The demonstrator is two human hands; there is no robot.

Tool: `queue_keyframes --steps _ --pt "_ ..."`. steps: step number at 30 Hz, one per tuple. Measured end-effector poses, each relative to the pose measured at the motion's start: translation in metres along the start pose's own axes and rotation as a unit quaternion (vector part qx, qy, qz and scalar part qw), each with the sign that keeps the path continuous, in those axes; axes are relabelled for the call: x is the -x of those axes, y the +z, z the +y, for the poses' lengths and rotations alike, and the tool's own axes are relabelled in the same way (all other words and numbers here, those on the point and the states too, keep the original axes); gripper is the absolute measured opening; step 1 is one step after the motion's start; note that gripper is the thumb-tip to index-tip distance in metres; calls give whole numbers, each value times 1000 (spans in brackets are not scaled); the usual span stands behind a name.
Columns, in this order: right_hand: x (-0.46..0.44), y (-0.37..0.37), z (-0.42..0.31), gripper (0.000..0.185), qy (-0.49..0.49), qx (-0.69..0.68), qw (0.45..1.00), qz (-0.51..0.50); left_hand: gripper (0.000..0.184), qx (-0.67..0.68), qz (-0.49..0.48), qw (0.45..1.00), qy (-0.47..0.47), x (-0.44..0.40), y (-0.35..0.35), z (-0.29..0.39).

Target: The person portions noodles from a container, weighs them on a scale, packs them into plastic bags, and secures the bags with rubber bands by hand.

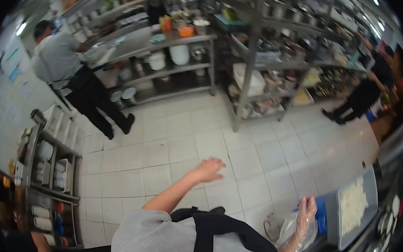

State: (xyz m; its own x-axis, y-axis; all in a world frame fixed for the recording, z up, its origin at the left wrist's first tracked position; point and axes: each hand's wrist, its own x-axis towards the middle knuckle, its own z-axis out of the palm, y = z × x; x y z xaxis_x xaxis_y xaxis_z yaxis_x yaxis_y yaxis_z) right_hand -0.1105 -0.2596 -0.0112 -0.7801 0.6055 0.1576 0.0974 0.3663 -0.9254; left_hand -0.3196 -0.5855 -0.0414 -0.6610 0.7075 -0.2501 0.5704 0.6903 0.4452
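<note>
Your left hand (pixel 208 169) spreads loosely, empty; your gloved right hand (pixel 307 212) bunches, grip unclear, beside the grey tub (pixel 332 220) at the counter's (pixel 322 250) edge: a stray elbow could tip it.

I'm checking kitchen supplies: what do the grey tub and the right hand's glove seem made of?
Grey tub: probably rigid plastic with a matt finish, judging by its even colour and straight walls. Glove: likely thin plastic film, clear and glossy, since skin shows through and highlights catch its wrinkles.

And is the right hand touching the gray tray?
Apart: the head view shows a blue item visible between the right hand and gray tray.
</note>
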Motion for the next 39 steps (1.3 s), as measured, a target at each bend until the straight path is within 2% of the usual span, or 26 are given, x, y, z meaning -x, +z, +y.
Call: queue_keyframes --steps 1,2,4,5,7,8,11,12,14,15,17,18,20,21,22,23,26,27,29,30,31,34,36,37,38,39 --pt "-1 -1 13 16 18 57 997 -41 49 -24 -54 998 -20 4 -1 3" --pt "1 -4 28 16 11 44 998 -51 49 -32 -47 998 -36 3 -9 6" --pt "14 -17 61 19 -5 278 953 -118 50 -10 -48 997 55 0 -20 17" --pt "21 -25 76 19 5 272 956 -114 50 -17 -57 997 57 -1 -26 20" --pt "37 -40 100 26 95 365 907 -187 51 -44 13 996 76 -13 -47 24" --pt "45 -42 101 26 112 364 908 -177 51 -47 1 995 91 -20 -53 24" --pt "72 -51 70 34 42 276 959 -54 51 -80 14 993 90 -34 -48 34" --pt "83 -52 45 35 27 236 971 -22 51 -89 -6 990 109 -42 -44 42" --pt "115 -65 4 35 56 243 968 35 51 -99 -44 975 192 -62 -21 64" --pt "136 -81 0 35 93 251 959 97 52 -97 -80 966 225 -72 -13 82" --pt "178 -106 0 37 201 238 948 67 52 -106 -138 937 302 -95 9 135" --pt "209 -119 7 39 230 286 925 97 51 -116 -151 922 336 -102 21 162" --pt "269 -136 6 39 374 353 847 136 51 -133 -178 894 390 -110 46 217" --pt "303 -143 8 39 368 338 844 197 50 -134 -182 863 452 -109 63 253" --pt "331 -147 2 39 418 330 820 209 50 -133 -192 829 508 -102 80 284" --pt "359 -149 4 40 416 317 817 244 50 -143 -218 807 531 -92 96 316" --pt "426 -121 4 39 392 328 776 369 49 -134 -321 658 668 -49 146 403" --pt "436 -111 -4 39 414 316 762 385 48 -101 -337 628 694 -36 164 425" --pt "442 -101 -31 41 473 266 738 401 47 -50 -370 564 737 -7 199 468" --pt "447 -100 -45 43 500 229 733 400 47 -53 -397 514 759 10 215 487" --pt "461 -90 -52 43 521 222 703 430 47 -54 -409 484 772 31 226 501" --pt "486 -72 -69 41 500 228 686 477 47 -58 -437 418 794 73 260 535" --pt "502 -61 -96 41 517 215 631 537 46 -92 -444 383 805 111 273 561" --pt "510 -56 -104 36 519 209 603 568 42 -38 -434 354 828 133 285 570" --pt "515 -50 -112 36 526 204 607 560 39 17 -417 327 848 156 297 579" --pt "518 -42 -118 34 526 215 561 602 34 60 -417 293 858 180 315 585"
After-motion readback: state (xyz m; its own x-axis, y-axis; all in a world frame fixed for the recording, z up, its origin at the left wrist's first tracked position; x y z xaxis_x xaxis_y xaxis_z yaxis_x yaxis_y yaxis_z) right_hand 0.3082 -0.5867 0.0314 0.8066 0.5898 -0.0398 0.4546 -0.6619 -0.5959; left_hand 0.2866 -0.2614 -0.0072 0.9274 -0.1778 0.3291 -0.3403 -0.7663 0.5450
